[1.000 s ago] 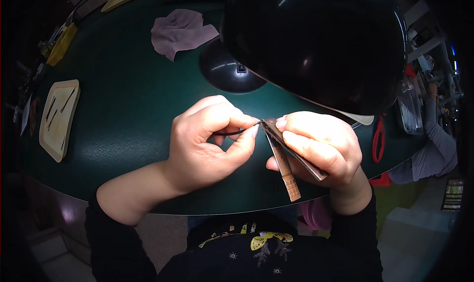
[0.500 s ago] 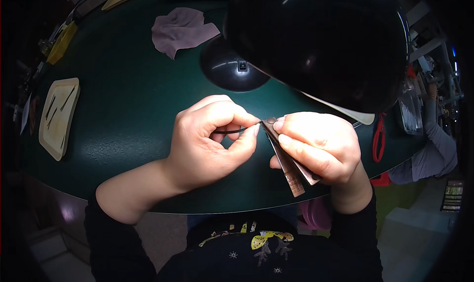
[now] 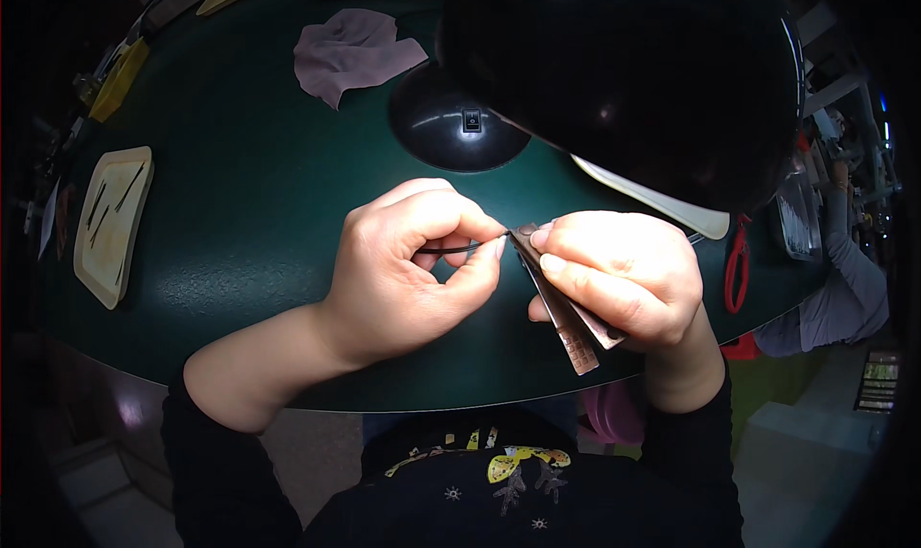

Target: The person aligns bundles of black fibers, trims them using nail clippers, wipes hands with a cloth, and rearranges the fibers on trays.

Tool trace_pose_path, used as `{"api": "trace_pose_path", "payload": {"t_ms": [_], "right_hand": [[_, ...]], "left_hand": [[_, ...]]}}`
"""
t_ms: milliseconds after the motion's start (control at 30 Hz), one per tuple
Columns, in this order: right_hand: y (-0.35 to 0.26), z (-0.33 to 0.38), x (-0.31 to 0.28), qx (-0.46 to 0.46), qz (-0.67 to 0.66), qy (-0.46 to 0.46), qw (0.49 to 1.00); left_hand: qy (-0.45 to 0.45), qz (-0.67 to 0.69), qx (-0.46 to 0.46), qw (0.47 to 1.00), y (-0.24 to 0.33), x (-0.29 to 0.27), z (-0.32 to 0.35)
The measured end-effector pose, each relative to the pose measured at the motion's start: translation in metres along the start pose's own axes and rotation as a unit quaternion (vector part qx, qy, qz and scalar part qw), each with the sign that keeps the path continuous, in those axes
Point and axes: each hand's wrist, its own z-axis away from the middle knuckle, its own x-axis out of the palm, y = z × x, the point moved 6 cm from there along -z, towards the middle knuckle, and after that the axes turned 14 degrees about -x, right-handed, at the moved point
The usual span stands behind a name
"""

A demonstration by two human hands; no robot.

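Observation:
My left hand pinches a thin black cord-like piece between thumb and forefinger. Its tip meets the jaw end of a metal nail clipper, which my right hand grips. The clipper slants down toward me, its two arms spread apart and a grid texture on the lower end of one. My right thumb and fingers wrap its upper part. Whether the jaws touch the black piece cannot be made out, as my fingertips crowd that spot. Both hands are held above the green table, in bright lamp light.
A large black lamp shade overhangs the right side, its round base behind my hands. A mauve cloth lies farther back. At left rests a cream tray with thin dark pieces. A red loop-shaped handle and another person's grey sleeve are at right.
The clipper's lower end has swung slightly right and up. My right hand has shifted up a little, while my left hand keeps its pinch in nearly the same place.

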Motion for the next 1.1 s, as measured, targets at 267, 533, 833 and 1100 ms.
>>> {"api": "trace_pose_path", "payload": {"t_ms": [267, 533, 833, 1100], "right_hand": [[0.005, 0.001, -0.001, 0.029, -0.018, 0.004, 0.999], [0.003, -0.004, -0.007, 0.071, -0.011, 0.005, 0.997], [0.019, 0.014, -0.020, 0.187, 0.182, -0.091, 0.961], [0.031, 0.032, -0.013, 0.339, 0.173, -0.311, 0.871]], "left_hand": [[-0.006, -0.018, 0.029, 0.999, 0.000, 0.002, 0.000], [-0.024, -0.022, 0.038, 0.999, 0.003, 0.001, -0.001], [-0.037, 0.036, 0.028, 0.998, -0.001, -0.001, -0.002], [-0.005, 0.150, -0.026, 0.988, -0.001, -0.002, -0.001]]}}
